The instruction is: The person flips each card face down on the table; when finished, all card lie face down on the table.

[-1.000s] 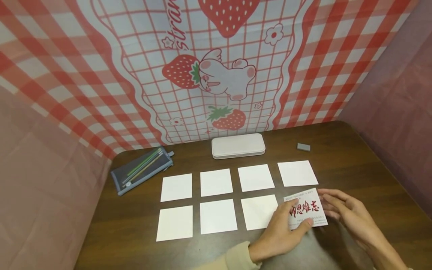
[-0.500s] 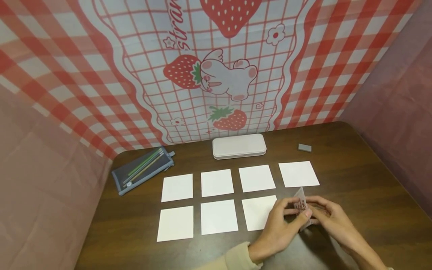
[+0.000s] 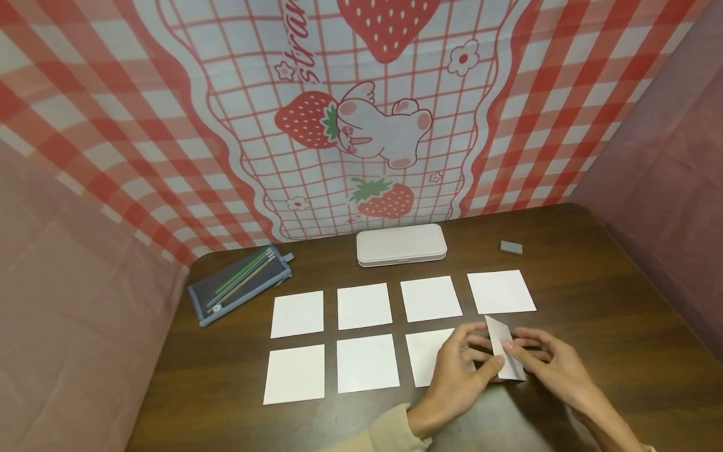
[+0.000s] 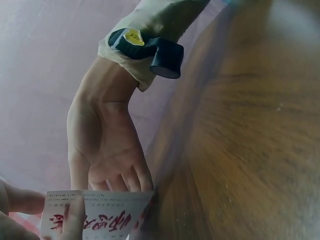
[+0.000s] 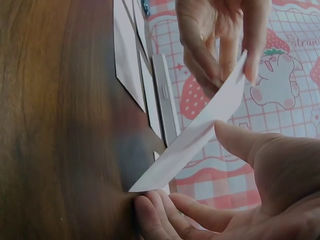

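A printed card [image 3: 499, 345] stands tilted on edge between my two hands at the right front of the table. Its blank white side faces up in the head view; red characters show on its other side in the left wrist view. My left hand [image 3: 456, 369] pinches the card's left edge between thumb and fingers. With its thumb on the blank side and fingers behind, my right hand [image 3: 556, 367] pinches the card from the right. The nearest white square card [image 3: 423, 358] lies flat, partly covered by the left hand.
Several white square cards [image 3: 367, 364] lie in two rows. Behind them are a white case [image 3: 401, 245], a small grey block [image 3: 511, 248] and a mesh pouch [image 3: 240, 285] with pencils. A strawberry-print cloth [image 3: 361, 125] hangs at the back.
The card lay printed side up toward me; it has been turned up on edge, and its blank side now shows. The right hand has moved left onto it.
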A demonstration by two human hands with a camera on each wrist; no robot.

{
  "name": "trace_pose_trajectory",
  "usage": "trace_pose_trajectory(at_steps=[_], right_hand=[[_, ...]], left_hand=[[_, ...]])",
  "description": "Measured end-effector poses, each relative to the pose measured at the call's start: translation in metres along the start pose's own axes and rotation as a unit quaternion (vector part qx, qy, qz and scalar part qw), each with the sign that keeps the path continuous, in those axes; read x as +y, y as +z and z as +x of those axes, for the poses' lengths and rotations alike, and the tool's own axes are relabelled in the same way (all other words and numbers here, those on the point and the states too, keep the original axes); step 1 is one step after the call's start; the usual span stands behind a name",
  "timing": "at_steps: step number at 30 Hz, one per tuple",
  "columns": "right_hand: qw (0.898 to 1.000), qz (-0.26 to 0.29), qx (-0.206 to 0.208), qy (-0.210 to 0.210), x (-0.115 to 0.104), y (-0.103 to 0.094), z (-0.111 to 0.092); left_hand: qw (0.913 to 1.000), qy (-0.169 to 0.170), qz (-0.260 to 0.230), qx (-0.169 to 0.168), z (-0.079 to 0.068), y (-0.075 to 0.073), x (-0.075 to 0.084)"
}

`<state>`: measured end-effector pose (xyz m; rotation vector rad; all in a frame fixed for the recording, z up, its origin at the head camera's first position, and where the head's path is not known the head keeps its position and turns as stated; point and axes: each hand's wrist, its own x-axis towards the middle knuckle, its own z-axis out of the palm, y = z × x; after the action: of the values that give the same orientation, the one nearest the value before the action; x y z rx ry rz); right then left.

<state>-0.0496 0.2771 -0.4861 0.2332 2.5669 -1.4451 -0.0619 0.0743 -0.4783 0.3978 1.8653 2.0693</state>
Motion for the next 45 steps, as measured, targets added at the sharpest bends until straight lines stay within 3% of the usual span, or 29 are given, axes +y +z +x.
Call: trace_pose_trajectory(at_steps=[7, 14, 24, 33, 39, 45], right_hand=[[0.999, 0.022, 0.007, 0.031, 0.006, -0.011, 0.003], [0.997, 0.012, 0.07, 0.042, 0.014, -0.019, 0.0], [0.991, -0.041, 0.125, -0.017, 0.02, -0.023, 0.0], [0.973, -0.142, 0.168, -0.062, 0.026, -0.025, 0.003], [0.973, -0.154, 0.158, -0.07, 0.03, -0.026, 0.007], [0.974, -0.157, 0.144, -0.074, 0.034, -0.028, 0.011]], left_hand=[[0.9993, 0.009, 0.032, 0.019, 0.001, -0.002, 0.0], [0.9965, 0.027, 0.075, 0.023, 0.004, -0.005, 0.0], [0.9911, 0.036, 0.128, -0.003, 0.01, -0.009, -0.004], [0.9802, 0.009, 0.197, -0.017, 0.017, -0.007, -0.014], [0.9782, -0.005, 0.207, -0.02, 0.018, -0.002, -0.016], [0.9696, -0.011, 0.244, -0.019, 0.021, 0.001, -0.015]])
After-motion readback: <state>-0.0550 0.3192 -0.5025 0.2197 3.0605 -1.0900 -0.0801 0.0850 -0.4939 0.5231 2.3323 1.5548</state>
